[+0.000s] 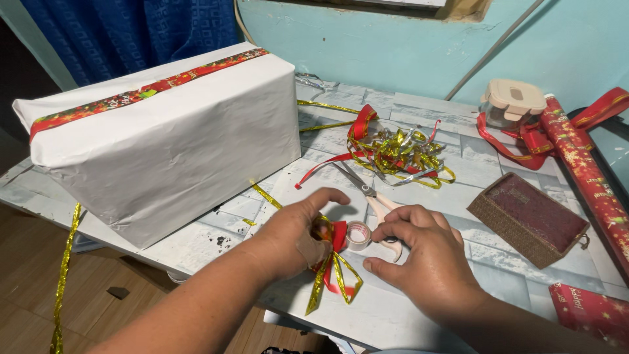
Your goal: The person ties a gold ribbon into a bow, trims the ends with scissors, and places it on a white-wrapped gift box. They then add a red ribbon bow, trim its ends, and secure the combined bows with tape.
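My left hand (295, 236) pinches a small red and gold ribbon bow (333, 262) against the table near its front edge. Its gold and red tails trail toward me. Right beside the bow, my right hand (422, 252) rests with its fingertips on a small roll of clear tape (358, 236). Scissors with pale handles (370, 193) lie just behind the tape, partly under my right fingers. A large box wrapped in white paper (170, 141), with a red patterned ribbon band along its top, stands at the left.
A tangle of red and gold ribbon (396, 154) lies mid-table. A brown woven box lid (527, 219) sits at the right, with a red wrapping paper roll (586, 174) and a beige-lidded container (511, 103) behind. Gold ribbon (62, 275) hangs off the table's left edge.
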